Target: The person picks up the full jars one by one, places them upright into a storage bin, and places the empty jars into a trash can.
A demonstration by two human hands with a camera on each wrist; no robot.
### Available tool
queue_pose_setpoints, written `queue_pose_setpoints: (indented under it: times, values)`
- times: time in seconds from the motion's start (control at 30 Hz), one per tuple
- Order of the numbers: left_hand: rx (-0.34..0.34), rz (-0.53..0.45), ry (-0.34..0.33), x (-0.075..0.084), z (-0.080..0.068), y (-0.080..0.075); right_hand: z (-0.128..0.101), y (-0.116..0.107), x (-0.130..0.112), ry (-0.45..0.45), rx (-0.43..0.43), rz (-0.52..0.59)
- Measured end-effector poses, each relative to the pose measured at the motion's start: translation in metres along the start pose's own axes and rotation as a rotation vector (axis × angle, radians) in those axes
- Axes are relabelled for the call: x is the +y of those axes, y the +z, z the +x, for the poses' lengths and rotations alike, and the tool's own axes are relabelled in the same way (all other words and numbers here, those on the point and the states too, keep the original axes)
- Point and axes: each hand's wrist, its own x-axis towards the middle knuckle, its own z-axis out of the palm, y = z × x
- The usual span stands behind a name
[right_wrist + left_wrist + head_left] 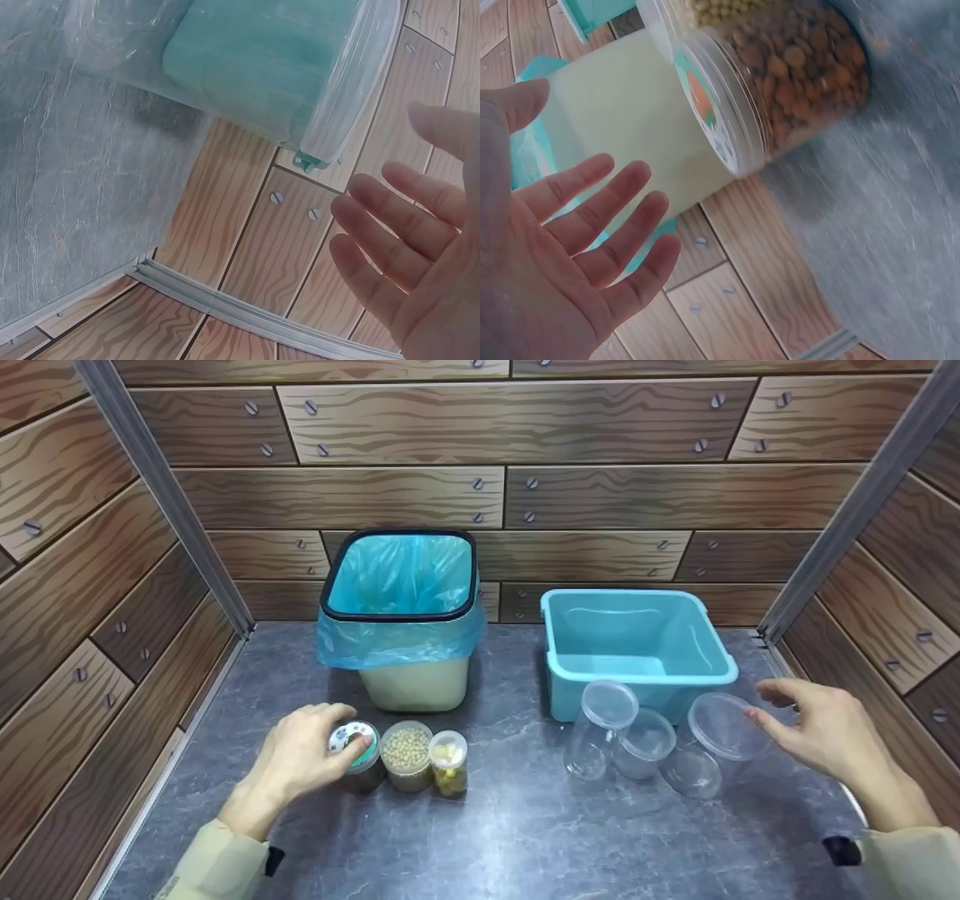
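Observation:
My left hand (304, 750) hovers with spread fingers above a clear jar (802, 82) of small brown pieces, which has a white lid with a printed label (352, 739). In the left wrist view a gap shows between the fingers and that lid. Next to it stand a jar of pale green, round beans or peas (406, 748) and a narrower jar with yellow pieces (450, 772). On the right side, my right hand (825, 727) is beside a wide clear container (727, 725), fingers loosely extended and holding nothing. Several empty-looking clear containers (589, 750) stand there.
Behind the left jars is a cream bin (416, 686) with a black rim and blue liner. A turquoise tub (637, 678) stands behind the clear containers. Wood-patterned walls (517, 427) enclose the grey marbled tabletop (525, 840) on three sides.

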Motion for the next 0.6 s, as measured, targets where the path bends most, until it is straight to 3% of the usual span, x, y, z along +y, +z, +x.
queue_pose_setpoints:
  times: [0.6]
  values:
    - [-0.006, -0.12, 0.091, 0.041, 0.008, 0.031, 0.012, 0.012, 0.009, 0.017, -0.027, 0.013]
